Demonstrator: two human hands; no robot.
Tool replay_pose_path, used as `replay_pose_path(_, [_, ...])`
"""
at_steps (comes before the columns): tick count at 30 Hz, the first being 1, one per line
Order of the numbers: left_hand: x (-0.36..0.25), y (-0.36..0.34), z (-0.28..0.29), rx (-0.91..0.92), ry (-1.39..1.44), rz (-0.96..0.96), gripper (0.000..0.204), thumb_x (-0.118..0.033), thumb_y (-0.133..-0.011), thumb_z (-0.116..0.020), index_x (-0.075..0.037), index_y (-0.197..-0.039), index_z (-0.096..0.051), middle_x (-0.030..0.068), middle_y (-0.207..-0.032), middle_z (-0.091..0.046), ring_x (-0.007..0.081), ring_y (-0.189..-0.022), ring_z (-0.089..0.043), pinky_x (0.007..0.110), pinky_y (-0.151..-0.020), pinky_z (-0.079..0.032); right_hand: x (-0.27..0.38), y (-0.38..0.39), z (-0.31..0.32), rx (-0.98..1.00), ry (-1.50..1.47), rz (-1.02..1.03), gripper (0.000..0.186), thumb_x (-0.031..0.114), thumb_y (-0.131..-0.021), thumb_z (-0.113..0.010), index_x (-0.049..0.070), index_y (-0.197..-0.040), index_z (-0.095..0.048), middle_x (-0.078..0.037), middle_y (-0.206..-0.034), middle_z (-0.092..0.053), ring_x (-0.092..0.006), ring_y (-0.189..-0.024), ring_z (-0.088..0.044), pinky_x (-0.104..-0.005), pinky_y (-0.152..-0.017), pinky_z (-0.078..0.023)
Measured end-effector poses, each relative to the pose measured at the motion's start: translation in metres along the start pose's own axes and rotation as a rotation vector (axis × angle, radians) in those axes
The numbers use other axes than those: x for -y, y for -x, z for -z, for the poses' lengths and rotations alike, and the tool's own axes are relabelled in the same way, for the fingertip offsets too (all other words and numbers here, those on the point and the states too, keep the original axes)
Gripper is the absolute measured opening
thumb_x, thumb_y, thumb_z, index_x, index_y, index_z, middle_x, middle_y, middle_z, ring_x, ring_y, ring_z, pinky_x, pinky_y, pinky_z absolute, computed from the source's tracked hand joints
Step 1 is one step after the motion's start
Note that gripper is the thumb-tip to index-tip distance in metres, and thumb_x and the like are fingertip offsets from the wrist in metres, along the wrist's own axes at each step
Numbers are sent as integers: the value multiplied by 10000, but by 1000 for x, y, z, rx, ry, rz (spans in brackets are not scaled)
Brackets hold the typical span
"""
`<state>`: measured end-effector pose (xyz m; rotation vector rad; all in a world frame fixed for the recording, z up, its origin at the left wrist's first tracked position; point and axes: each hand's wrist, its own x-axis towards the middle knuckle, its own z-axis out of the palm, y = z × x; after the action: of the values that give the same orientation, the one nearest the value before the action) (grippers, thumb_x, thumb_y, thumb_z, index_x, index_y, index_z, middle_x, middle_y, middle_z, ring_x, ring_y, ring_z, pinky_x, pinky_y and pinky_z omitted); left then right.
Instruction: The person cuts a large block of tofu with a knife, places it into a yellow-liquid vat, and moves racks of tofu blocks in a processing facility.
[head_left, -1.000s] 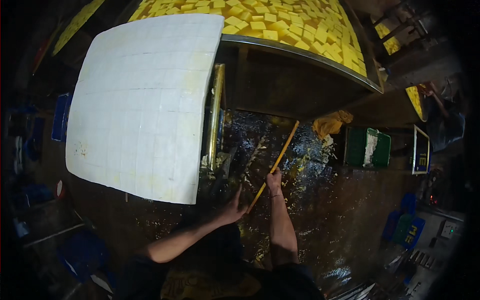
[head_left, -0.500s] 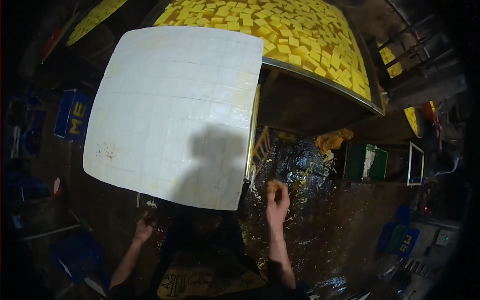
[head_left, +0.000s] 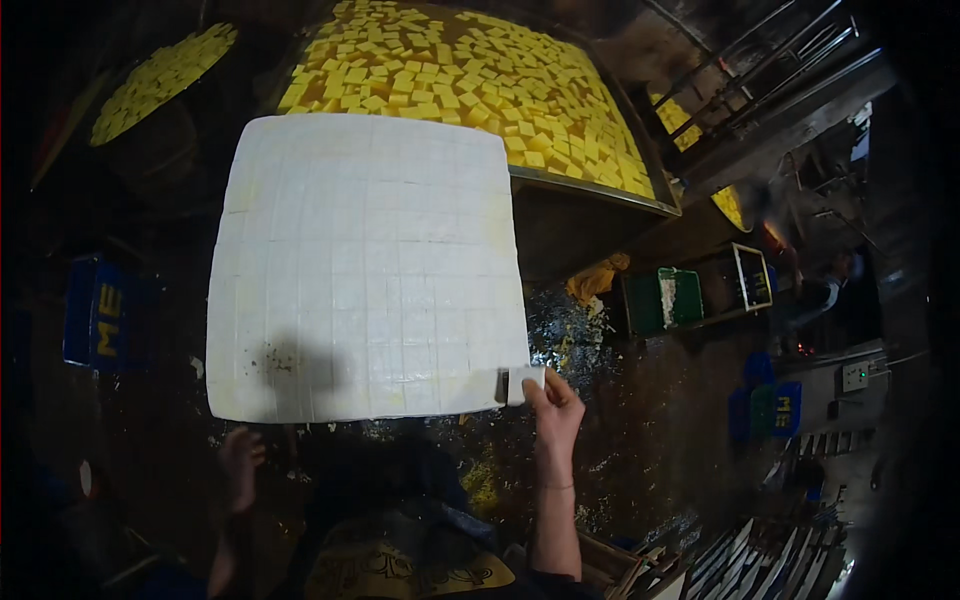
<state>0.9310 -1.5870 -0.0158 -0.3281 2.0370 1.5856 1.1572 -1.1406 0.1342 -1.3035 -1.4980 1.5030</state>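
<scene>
A large white square slab scored into a grid of small squares (head_left: 365, 270) fills the middle of the view, lying flat and a little turned, with a shadow and a few dark specks on its near left part. At its near right corner the right hand (head_left: 553, 415) pinches one small white cut block (head_left: 526, 381) between thumb and fingertips; the block sits just at the slab's edge, touching or almost touching it. The left hand (head_left: 240, 467) is in deep shade below the slab's near left corner, close to its edge; whether its fingers are spread or closed on anything cannot be told.

Beyond the slab, on the far side, a wide metal tray filled with yellow cubes in liquid (head_left: 470, 75) stretches across, its rim running down to the right. A round dish of the same yellow cubes (head_left: 160, 75) lies far left. To the right of the slab are a yellow cloth (head_left: 595, 280) and a green crate (head_left: 668, 298) on a wet, glistening dark floor (head_left: 620, 450). A blue crate (head_left: 100, 315) stands at the left.
</scene>
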Motion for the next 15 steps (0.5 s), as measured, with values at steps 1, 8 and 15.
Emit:
replay_pose_path(1, [2, -15, 18, -1, 6, -1, 343, -275, -958, -563, -45, -1212, -561, 91, -1024, -641, 172, -771, -638, 286, -632, -517, 20, -3, -10, 83, 12, 1, 425, 87, -872, -678, -97, -1240, -571, -83, -1085, -663, -107, -949, -599, -252, -841, -471])
replay_pose_path(8, [-68, -43, -2, 51, 721, -137, 395, -322, -1017, -394, -33, -1256, -520, 87, -1168, -606, 205, -1111, -564, 365, -958, -441, -57, -18, -9, 71, -347, -348, 347, 314, -925, -606, 17, -1101, -639, -48, -1034, -665, -165, -883, -630, -294, -767, -501])
replay_pose_path(15, [-102, -36, -34, 294, 1130, -75, 419, -301, -991, -379, -28, -1266, -539, 98, -1250, -596, 253, -1148, -570, 402, -983, -457, -107, -9, -62, 39, -940, -326, 317, 190, -883, -564, 13, -1140, -621, -96, -1076, -676, -241, -984, -651, -382, -887, -523])
